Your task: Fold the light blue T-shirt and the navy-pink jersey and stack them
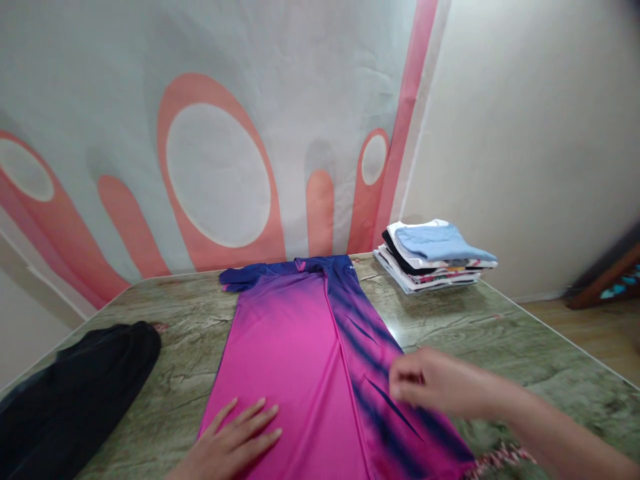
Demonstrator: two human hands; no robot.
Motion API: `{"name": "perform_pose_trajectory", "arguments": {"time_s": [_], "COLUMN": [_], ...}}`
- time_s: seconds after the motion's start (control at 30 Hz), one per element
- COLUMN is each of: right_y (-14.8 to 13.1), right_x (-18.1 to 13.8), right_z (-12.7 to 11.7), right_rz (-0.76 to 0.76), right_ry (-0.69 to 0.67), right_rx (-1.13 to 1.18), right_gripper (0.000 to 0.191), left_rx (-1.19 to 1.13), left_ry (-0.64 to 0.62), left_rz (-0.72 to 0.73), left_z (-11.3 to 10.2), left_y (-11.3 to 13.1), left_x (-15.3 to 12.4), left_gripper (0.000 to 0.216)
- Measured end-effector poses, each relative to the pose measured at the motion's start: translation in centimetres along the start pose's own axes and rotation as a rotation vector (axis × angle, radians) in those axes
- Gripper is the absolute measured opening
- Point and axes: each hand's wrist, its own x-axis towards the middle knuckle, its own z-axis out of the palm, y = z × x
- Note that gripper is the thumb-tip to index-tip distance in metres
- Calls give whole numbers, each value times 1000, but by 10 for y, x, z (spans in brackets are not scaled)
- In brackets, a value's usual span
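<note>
Flatly, the spread fingers of the left hand [233, 437] rested on the pink-and-navy shirt [287, 333]; the blurred right hand [425, 380] curled over its side, any grip impossible to tell. Beneath lay the table [520, 343], with black cloth [85, 393] left and folded clothes [435, 257] far right.

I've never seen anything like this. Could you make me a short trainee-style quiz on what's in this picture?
1. True or false: the left hand rests with fingers spread on the pink-and-navy shirt.
2. What colour is the topmost garment of the folded stack? a) black b) light blue c) pink
3. Fill in: in this view, the black cloth lies to the ____ of the shirt.

Key: 1 true; 2 b; 3 left.
</note>
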Motion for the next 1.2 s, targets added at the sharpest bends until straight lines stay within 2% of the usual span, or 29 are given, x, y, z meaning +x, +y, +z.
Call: {"name": "perform_pose_trajectory", "arguments": {"time_s": [0.03, 0.07, 0.1, 0.17, 0.23, 0.3, 0.37, 0.43, 0.53, 0.63, 0.77, 0.87, 0.97, 1.03, 1.13, 1.2], "right_y": [15, 31, 46, 65, 71, 69, 69, 74, 89, 96, 82, 61, 43, 32, 13, 0], "right_x": [14, 30, 46, 75, 96, 106, 106, 98, 79, 58, 46, 56, 75, 82, 74, 59], "right_z": [-1, -1, 1, 6, 16, 27, 37, 44, 51, 56, 51, 37, 34, 47, 80, 97], "right_rz": [104, 202, 269, 306, 278, 258, 263, 279, 324, 375, 397, 243, -3, -98, -238, -490], "right_ry": [207, 352, 433, 443, 455, 538, 640, 685, 652, 583, 511, 563, 577, 549, 448, 273], "right_rx": [-94, -185, -243, -276, -278, -269, -235, -191, -199, -254, -388, -499, -472, -425, -380, -343], "right_gripper": [27, 30, 28, 24, 19, 16, 15, 18, 24, 31, 31, 25, 28, 38, 60, 59], "left_rx": [-25, -41, -49, -48, -25, 5, 59, 107, 131, 147, 161, 218, 209, 122, 33, -8], "left_ry": [5, 43, 105, 230, 277, 218, 165, 142, 126, 121, 79, 81, 144, 119, 58, -9], "left_rz": [-37, -105, -191, -272, -361, -515, -636, -670, -632, -637, -694, -743, -641, -470, -258, -134], "left_z": [-6, -11, -15, -19, -13, 1, 19, 34, 43, 36, 24, 20, 23, 25, 22, 13], "left_y": [-11, -26, -42, -77, -108, -130, -140, -144, -151, -169, -191, -178, -135, -98, -51, -31], "left_x": [9, 22, 38, 79, 123, 160, 182, 189, 178, 159, 151, 164, 179, 179, 156, 129], "left_gripper": [56, 48, 43, 42, 48, 53, 56, 57, 57, 57, 53, 52, 56, 57, 57, 57]}}
